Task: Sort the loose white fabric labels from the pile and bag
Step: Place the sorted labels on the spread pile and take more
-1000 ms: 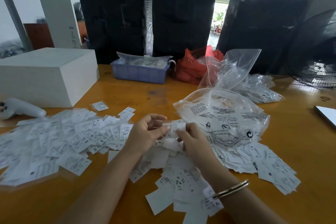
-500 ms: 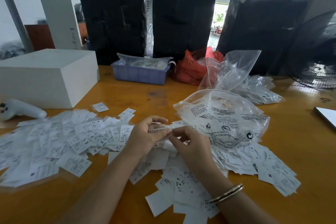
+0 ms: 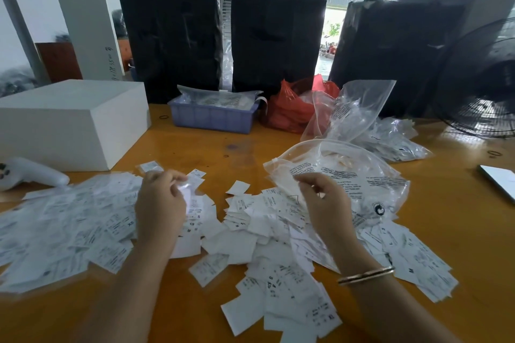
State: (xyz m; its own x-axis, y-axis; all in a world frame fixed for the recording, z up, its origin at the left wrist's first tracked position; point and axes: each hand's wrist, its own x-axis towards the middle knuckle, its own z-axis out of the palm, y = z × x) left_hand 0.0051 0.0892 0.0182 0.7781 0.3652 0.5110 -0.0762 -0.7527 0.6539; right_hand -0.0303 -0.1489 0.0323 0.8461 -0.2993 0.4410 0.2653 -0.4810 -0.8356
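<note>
Covering the lower half of the frame, loose white labels lie in two heaps on the orange desk (image 3: 459,231): a left pile (image 3: 69,225) and a centre pile (image 3: 273,253). The left hand (image 3: 160,203), left of centre, has curled fingers pinching a blurred label (image 3: 186,189) above the left pile. The right hand (image 3: 324,200), right of centre, has curled fingers at the edge of a clear printed bag (image 3: 348,175); whether it grips the bag cannot be told. A bangle (image 3: 366,275) circles the right wrist. A white box (image 3: 69,122) sits at left, a blue tray (image 3: 211,117) at upper centre.
</note>
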